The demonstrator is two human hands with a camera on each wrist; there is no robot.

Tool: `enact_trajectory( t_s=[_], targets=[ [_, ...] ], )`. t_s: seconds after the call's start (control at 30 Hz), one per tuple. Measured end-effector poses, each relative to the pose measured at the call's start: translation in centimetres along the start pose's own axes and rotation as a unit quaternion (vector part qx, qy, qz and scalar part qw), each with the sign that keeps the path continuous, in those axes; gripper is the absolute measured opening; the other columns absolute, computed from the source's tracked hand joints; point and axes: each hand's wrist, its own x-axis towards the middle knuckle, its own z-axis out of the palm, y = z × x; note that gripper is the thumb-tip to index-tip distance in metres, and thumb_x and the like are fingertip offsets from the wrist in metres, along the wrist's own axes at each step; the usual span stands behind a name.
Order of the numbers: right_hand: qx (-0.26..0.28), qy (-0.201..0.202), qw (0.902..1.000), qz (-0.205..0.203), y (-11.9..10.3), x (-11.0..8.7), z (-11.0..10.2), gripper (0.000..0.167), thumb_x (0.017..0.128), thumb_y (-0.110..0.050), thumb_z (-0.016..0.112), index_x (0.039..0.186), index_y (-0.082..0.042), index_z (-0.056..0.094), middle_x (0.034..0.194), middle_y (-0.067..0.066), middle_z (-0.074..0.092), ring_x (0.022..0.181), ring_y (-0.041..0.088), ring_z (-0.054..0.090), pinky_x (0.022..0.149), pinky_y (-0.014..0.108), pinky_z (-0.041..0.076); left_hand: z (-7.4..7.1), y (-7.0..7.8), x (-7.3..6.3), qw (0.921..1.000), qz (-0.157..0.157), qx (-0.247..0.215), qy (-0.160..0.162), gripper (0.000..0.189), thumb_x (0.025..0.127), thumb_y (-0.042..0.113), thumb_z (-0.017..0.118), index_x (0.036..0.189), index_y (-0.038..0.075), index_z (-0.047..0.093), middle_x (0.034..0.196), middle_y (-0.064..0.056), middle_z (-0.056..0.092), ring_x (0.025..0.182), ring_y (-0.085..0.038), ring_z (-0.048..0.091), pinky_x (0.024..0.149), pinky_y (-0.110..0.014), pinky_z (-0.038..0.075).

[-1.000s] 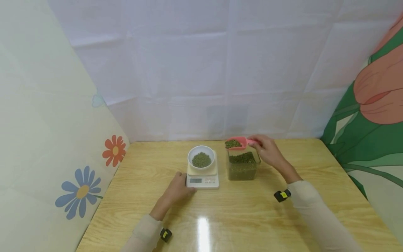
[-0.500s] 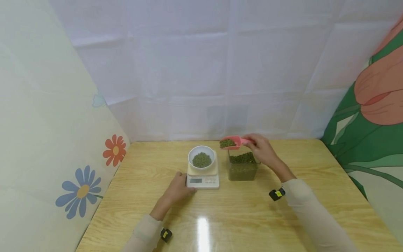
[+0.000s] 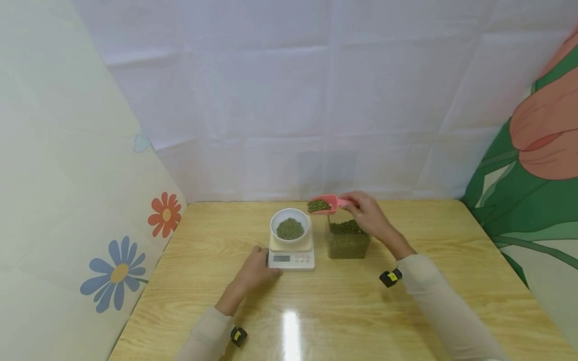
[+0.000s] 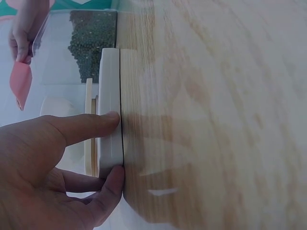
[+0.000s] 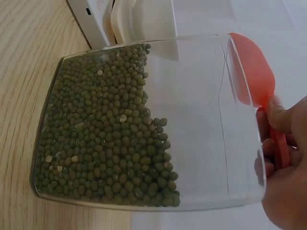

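My right hand pinches the handle of a pink scoop that carries mung beans. In the head view the scoop lies level, between the clear container and the white bowl, behind both. The right wrist view shows the container partly filled with mung beans. My left hand grips the near left corner of a white kitchen scale. Thumb and fingers are against its body in the left wrist view. The bowl, with a heap of mung beans, stands on the scale.
All of it rests on a wooden table. A white cloth backdrop hangs behind, and flowered panels flank the sides. The container stands just right of the scale. A wrist camera is at my right sleeve.
My right hand has carried the loaded scoop left, from over the container toward the bowl. My left hand, scale, bowl and container stay in place.
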Motion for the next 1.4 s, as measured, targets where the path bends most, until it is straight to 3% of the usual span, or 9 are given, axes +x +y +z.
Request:
enact_trajectory(
  t_s=[0.8, 1.23, 1.4],
  targets=[
    [-0.003, -0.027, 0.9991, -0.032, -1.4, 1.2, 1.5, 0.025, 0.104, -0.009, 0.066, 0.123, 0.005, 0.072, 0.114, 0.022, 0.073, 0.099, 0.034, 0.066, 0.086, 0.048, 0.056, -0.1, 0.0, 0.0, 1.0000, -0.001, -0.001, -0.001, 0.061, 0.082, 0.017, 0.089, 0.136, -0.001, 0.066, 0.108, -0.011, 0.058, 0.096, -0.022, 0.052, 0.087, -0.041, 0.057],
    [-0.021, -0.045, 0.9987, -0.013, -1.5, 1.3, 2.0, 0.026, 0.105, -0.015, 0.065, 0.125, 0.000, 0.073, 0.112, 0.017, 0.073, 0.094, 0.026, 0.064, 0.080, 0.040, 0.053, -0.2, 0.3, -0.1, 1.0000, 0.004, 0.008, 0.001, 0.061, 0.082, 0.016, 0.090, 0.135, -0.001, 0.067, 0.109, -0.011, 0.061, 0.097, -0.021, 0.053, 0.088, -0.041, 0.057],
    [-0.032, -0.042, 0.9984, -0.022, -1.7, 1.2, 2.1, 0.026, 0.105, -0.016, 0.065, 0.125, 0.000, 0.074, 0.114, 0.018, 0.074, 0.096, 0.029, 0.065, 0.081, 0.044, 0.054, -0.2, 0.4, -0.1, 1.0000, 0.004, 0.007, 0.002, 0.060, 0.082, 0.016, 0.090, 0.135, -0.001, 0.067, 0.109, -0.011, 0.061, 0.098, -0.022, 0.052, 0.089, -0.043, 0.057]
  ],
)
